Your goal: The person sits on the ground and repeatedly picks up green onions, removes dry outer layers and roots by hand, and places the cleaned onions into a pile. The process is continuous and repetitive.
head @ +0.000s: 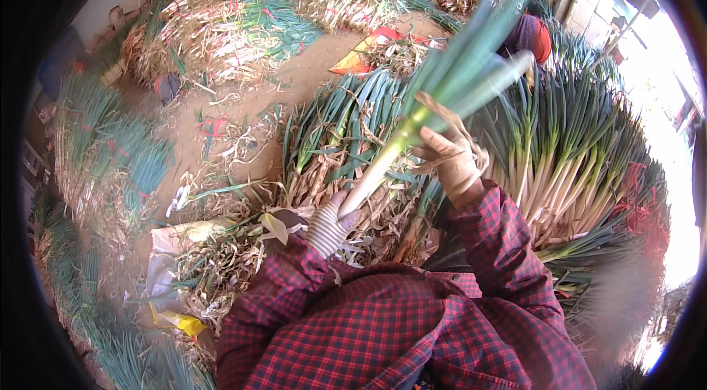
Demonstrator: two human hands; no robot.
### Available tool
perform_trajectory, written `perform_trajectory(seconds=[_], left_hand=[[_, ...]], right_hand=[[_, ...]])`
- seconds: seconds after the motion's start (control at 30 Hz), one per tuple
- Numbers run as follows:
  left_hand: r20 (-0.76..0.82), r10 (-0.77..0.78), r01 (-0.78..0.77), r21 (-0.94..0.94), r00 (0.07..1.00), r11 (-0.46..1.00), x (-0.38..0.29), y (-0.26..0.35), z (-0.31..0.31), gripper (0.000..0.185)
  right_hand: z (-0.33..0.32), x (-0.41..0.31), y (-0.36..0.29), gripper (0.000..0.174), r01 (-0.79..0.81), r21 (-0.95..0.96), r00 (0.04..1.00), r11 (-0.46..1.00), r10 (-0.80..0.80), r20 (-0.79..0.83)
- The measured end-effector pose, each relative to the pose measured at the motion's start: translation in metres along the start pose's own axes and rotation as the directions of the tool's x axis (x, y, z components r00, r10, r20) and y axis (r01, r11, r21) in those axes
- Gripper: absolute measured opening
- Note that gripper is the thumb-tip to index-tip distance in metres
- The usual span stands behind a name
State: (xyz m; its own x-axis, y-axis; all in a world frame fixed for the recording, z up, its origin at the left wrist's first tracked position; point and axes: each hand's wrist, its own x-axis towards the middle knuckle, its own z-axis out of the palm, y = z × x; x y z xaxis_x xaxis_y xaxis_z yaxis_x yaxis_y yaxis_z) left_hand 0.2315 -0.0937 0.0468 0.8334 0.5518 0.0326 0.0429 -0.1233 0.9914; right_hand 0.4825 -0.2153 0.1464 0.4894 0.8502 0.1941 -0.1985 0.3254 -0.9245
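A large leek (386,154) with a white shaft and blurred green leaves slants up to the right in front of me. My left hand (330,226), in a striped glove, grips its lower white end. Higher up, my right hand (450,155), in a tan glove, is around a dry, peeling outer leaf (450,116) beside the green part of the shaft. Beneath the held leek lies a heap of untrimmed leeks (353,130) with dry brown leaves. At my right stand many cleaned leeks (544,185) with white shafts, packed close together.
Leek trimmings (215,274) lie at my left near a yellow plastic scrap (190,326). Bundles tied with red string (221,31) are piled at the back, and more bundles (110,147) line the left. Another person (527,39) is low down at the upper right.
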Motion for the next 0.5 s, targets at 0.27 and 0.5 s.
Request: perform_trajectory(seconds=[0.27, 0.5], left_hand=[[0.241, -0.244, 0.331, -0.443, 0.939, 0.833, -0.004, 0.005, 0.023, 0.047], [0.351, -0.229, 0.311, -0.198, 0.908, 0.930, -0.079, 0.014, 0.043, 0.027]], right_hand=[[0.045, -0.014, 0.092, 0.029, -0.414, 0.184, 0.902, 0.891, 0.429, -0.045], [-0.015, 0.050, 0.146, 0.026, -0.171, 0.288, 0.766, 0.942, 0.311, -0.563]])
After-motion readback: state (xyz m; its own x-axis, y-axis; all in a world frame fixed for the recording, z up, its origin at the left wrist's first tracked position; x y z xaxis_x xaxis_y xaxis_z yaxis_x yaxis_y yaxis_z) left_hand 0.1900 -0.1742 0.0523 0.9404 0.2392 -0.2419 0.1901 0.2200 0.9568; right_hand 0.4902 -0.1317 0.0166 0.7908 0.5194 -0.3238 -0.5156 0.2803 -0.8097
